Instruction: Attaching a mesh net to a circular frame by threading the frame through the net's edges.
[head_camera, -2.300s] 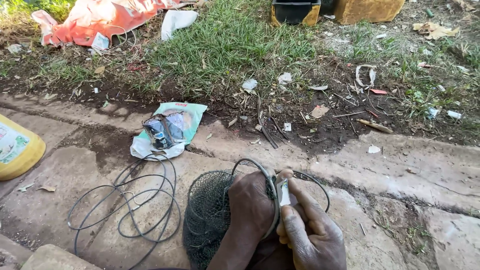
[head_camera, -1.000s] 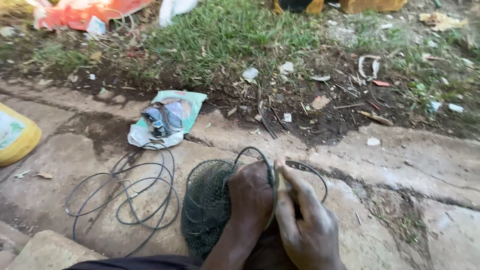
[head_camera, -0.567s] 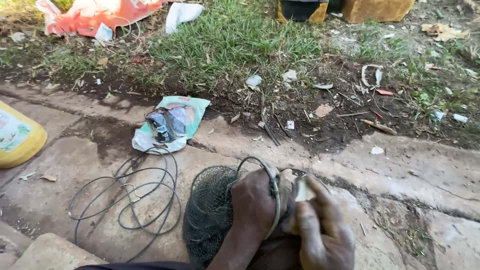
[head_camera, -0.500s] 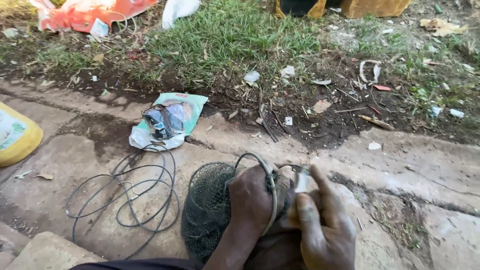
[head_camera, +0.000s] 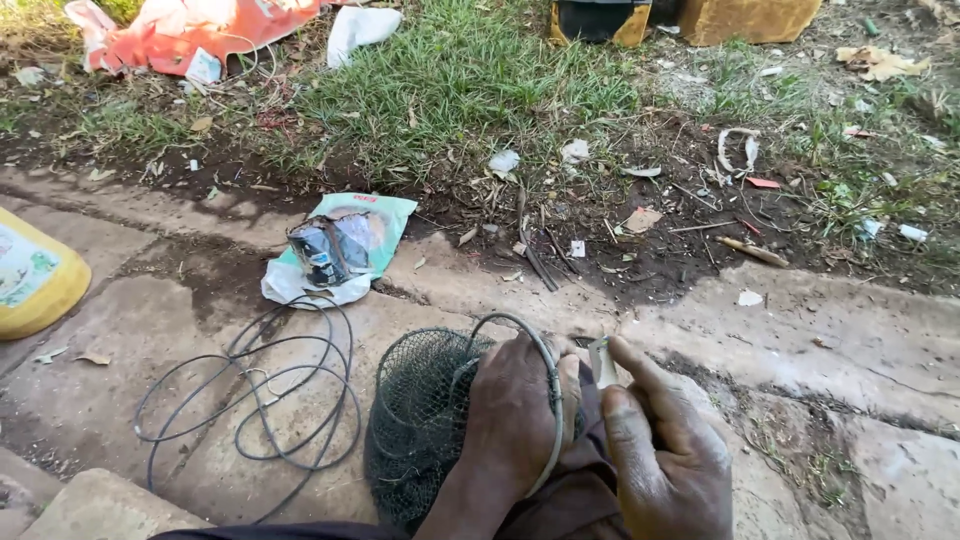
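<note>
A dark mesh basket (head_camera: 425, 420) with a wire rim is gripped by the left hand (head_camera: 515, 415) low in the view, over cracked concrete paving (head_camera: 830, 350). A small pale blade (head_camera: 602, 362) is pinched by the right hand (head_camera: 665, 450). Coiled black wire (head_camera: 250, 400) lies just left; littered soil and grass (head_camera: 450, 80) are seen beyond.

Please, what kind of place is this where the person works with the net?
Probably outdoors at a roadside or yard edge: a worn concrete slab borders littered soil and a grass patch. Loose wire coils lie on the ground beside the wire-mesh net that both hands hold.
</note>
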